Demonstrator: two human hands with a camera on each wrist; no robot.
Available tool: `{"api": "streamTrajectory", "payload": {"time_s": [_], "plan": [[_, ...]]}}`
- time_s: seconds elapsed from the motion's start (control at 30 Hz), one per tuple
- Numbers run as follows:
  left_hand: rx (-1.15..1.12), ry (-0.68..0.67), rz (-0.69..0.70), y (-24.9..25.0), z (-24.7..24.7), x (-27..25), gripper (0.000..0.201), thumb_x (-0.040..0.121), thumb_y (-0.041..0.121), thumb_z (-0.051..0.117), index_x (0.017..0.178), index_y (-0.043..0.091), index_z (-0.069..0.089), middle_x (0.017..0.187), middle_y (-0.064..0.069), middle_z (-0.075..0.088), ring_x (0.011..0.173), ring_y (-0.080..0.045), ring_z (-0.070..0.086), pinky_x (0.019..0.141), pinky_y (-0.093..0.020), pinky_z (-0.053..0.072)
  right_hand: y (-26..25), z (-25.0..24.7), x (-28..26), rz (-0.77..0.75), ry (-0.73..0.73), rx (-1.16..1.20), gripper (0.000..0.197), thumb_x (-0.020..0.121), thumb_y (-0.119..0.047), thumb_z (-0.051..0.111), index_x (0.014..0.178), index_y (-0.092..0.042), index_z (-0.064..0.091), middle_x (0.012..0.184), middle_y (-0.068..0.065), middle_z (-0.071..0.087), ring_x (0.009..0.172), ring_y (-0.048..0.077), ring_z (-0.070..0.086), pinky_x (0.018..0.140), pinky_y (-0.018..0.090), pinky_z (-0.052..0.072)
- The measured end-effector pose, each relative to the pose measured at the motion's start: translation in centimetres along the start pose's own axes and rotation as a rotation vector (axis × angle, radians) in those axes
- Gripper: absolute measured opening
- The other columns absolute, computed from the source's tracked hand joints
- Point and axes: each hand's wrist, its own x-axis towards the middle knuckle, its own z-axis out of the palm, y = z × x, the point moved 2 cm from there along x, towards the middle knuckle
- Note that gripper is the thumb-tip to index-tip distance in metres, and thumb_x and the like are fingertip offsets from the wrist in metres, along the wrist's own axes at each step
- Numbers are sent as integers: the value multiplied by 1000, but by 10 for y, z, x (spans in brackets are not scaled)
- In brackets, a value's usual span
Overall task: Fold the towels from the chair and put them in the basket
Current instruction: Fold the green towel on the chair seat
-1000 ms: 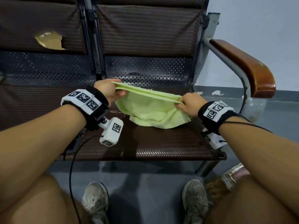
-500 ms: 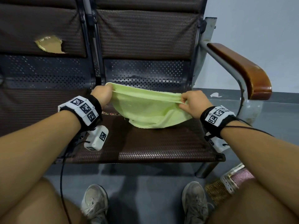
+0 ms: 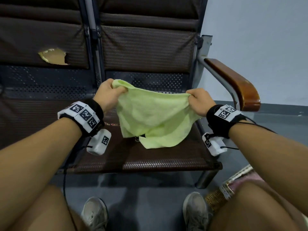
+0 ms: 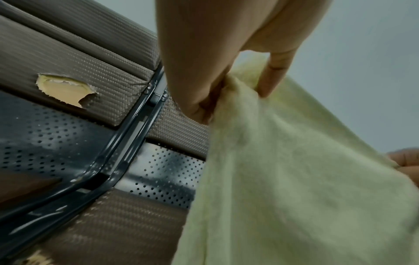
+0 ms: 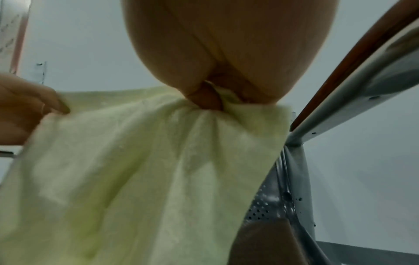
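A light green towel (image 3: 155,114) hangs between my two hands above the brown woven chair seat (image 3: 150,157); its lower edge droops down to the seat. My left hand (image 3: 108,95) grips the towel's upper left corner, seen close in the left wrist view where the fingers (image 4: 272,71) pinch the towel (image 4: 294,179). My right hand (image 3: 198,100) grips the upper right corner; in the right wrist view the cloth (image 5: 136,170) bunches in that hand's closed fingers (image 5: 208,98). A woven basket (image 3: 230,189) shows on the floor at the lower right, partly hidden by my right leg.
The chair's wooden armrest (image 3: 236,82) stands just right of my right hand. The neighbouring seat's backrest has a torn patch (image 3: 53,56). My shoes (image 3: 95,212) rest on the grey floor under the seat's front edge. A grey wall is behind on the right.
Both hands have lifted the towel up off the seat, so it now hangs spread between them instead of lying bunched on the seat.
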Motion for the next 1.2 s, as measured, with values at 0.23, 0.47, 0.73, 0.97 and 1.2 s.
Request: {"api": "streamTrajectory", "payload": {"time_s": [0.23, 0.47, 0.73, 0.97, 1.2], "plan": [[40, 143, 200, 50, -23, -1, 14, 87, 31, 73, 89, 17, 73, 90, -5, 75, 81, -15, 70, 73, -33, 59, -30, -63, 7, -201, 89, -50, 31, 102, -29, 45, 84, -10, 62, 78, 1, 62, 74, 20, 56, 65, 32, 38], [-45, 202, 279, 95, -39, 0, 44, 94, 42, 63, 84, 0, 73, 80, -12, 69, 68, -18, 59, 63, -32, 46, -38, -108, 10, -101, 198, 111, 55, 87, -72, 48, 51, -30, 51, 45, -13, 46, 43, 3, 42, 50, 25, 37], [106, 352, 67, 118, -10, 5, 51, 88, 49, 51, 67, 3, 64, 71, -8, 60, 71, -26, 56, 71, -36, 44, -71, -103, 7, 210, 29, 567, 53, 90, -49, 63, 101, 2, 70, 89, 24, 69, 82, 35, 66, 77, 46, 54], [-140, -13, 116, 118, 56, -41, 44, 91, 40, 59, 88, -1, 75, 82, -9, 72, 74, -20, 60, 71, -35, 47, -115, -67, -5, 326, -189, 921, 22, 103, -23, 50, 106, -5, 61, 88, 11, 66, 66, 19, 65, 53, 25, 57], [-204, -189, 165, 124, 66, -74, 27, 93, 19, 59, 86, -4, 73, 73, -10, 65, 62, -15, 53, 57, -27, 43, -117, -65, -13, 244, -235, 807, 10, 90, 2, 54, 97, 2, 61, 90, 19, 58, 81, 29, 60, 71, 36, 50]]}}
